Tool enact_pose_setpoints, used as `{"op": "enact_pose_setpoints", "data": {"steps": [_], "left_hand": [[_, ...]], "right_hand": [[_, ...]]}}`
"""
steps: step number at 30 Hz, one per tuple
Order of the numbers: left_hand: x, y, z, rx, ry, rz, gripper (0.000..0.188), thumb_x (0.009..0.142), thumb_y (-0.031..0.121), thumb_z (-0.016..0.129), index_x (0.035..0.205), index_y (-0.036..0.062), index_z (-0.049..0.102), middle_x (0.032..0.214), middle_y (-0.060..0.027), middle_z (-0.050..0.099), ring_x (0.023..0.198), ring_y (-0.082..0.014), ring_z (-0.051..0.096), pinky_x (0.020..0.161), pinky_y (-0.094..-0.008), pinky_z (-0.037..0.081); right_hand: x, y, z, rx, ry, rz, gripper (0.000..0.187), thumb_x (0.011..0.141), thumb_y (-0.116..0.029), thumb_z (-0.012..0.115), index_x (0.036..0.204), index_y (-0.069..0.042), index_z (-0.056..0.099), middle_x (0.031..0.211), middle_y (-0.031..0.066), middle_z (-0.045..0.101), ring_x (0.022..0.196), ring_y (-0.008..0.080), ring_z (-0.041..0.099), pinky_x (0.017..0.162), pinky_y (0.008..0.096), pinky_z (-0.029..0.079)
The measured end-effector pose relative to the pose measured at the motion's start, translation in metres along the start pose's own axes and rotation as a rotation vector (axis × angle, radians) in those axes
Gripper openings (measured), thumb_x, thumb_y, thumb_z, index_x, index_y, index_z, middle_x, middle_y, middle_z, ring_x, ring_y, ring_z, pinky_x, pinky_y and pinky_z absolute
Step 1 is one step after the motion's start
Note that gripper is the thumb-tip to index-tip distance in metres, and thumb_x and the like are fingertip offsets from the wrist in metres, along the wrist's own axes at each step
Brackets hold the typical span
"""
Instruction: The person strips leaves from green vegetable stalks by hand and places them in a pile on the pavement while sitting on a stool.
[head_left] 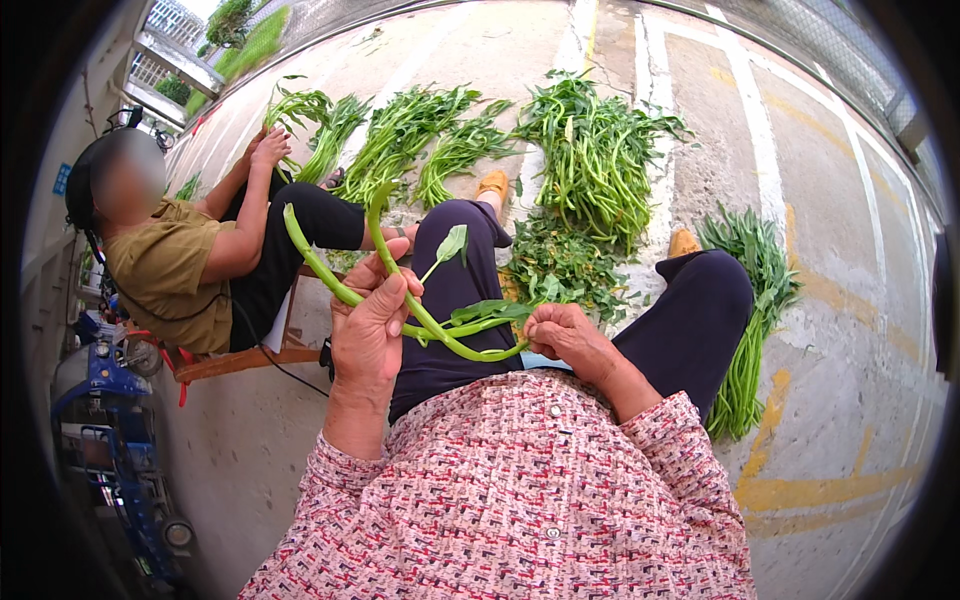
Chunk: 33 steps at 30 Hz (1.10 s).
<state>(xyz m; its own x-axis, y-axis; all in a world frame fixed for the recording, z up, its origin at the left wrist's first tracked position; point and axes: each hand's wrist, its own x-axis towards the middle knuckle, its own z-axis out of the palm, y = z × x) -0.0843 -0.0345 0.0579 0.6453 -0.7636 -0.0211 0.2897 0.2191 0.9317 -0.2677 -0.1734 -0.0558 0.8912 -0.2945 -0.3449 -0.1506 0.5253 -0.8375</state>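
Observation:
My left hand (372,318) is closed around a few long green water spinach stems (323,270) whose thick ends stick up past the fingers. From there the stems curve down and right over my lap. At their other end my right hand (567,335) pinches the stems, its fingertips pressed together beside some leaves. One small leaf (452,244) stands up on a thin stalk between the hands. Below them lies my dark-trousered lap, with a bit of light blue showing near the right hand.
A large pile of water spinach (595,160) lies ahead on the concrete, with loose leaves (565,265) nearer me. Another bundle (748,320) rests by my right leg. Smaller bunches (410,130) lie far left. A seated co-worker (180,250) handles greens at left, near a blue vehicle (110,440).

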Motion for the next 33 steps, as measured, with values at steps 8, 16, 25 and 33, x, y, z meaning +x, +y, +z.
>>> {"op": "enact_pose_setpoints", "data": {"steps": [8, 16, 25, 33], "left_hand": [[-0.002, -0.009, 0.005, 0.006, -0.028, -0.041, 0.034, 0.086, 0.005, 0.060, 0.118, -0.0035, 0.054, 0.083, -0.0110, 0.063, 0.055, -0.0074, 0.053, 0.047, -0.0131, 0.039], [-0.002, -0.012, 0.008, 0.011, -0.035, -0.054, 0.033, 0.084, 0.003, 0.062, 0.116, -0.0032, 0.056, 0.082, -0.0091, 0.064, 0.051, -0.0016, 0.045, 0.044, -0.0112, 0.031], [-0.005, -0.010, 0.016, 0.036, -0.046, -0.076, 0.032, 0.083, 0.004, 0.063, 0.114, -0.0030, 0.057, 0.082, -0.0078, 0.064, 0.054, -0.0020, 0.048, 0.045, -0.0115, 0.033], [-0.007, -0.010, 0.017, 0.023, -0.076, -0.104, 0.031, 0.083, 0.004, 0.063, 0.113, -0.0038, 0.058, 0.083, -0.0086, 0.063, 0.056, -0.0037, 0.051, 0.046, -0.0123, 0.035]], "right_hand": [[-0.001, -0.012, 0.010, -0.092, -0.220, -0.158, 0.014, 0.086, -0.009, 0.053, 0.091, 0.002, 0.062, 0.080, 0.0026, 0.061, 0.075, 0.0089, 0.056, 0.072, 0.0230, 0.047], [-0.007, -0.021, 0.017, -0.265, -0.326, -0.234, 0.015, 0.085, -0.014, 0.062, 0.086, 0.001, 0.063, 0.073, -0.0045, 0.057, 0.068, 0.0030, 0.048, 0.062, 0.0195, 0.040], [-0.008, -0.021, 0.023, -0.437, -0.301, -0.214, 0.015, 0.079, -0.014, 0.059, 0.079, 0.001, 0.060, 0.066, 0.0009, 0.056, 0.062, 0.0083, 0.049, 0.058, 0.0261, 0.044], [-0.008, -0.022, 0.029, -0.626, -0.226, -0.272, 0.018, 0.077, -0.015, 0.052, 0.071, 0.002, 0.054, 0.059, 0.0116, 0.051, 0.056, 0.0173, 0.048, 0.055, 0.0338, 0.042]]}}
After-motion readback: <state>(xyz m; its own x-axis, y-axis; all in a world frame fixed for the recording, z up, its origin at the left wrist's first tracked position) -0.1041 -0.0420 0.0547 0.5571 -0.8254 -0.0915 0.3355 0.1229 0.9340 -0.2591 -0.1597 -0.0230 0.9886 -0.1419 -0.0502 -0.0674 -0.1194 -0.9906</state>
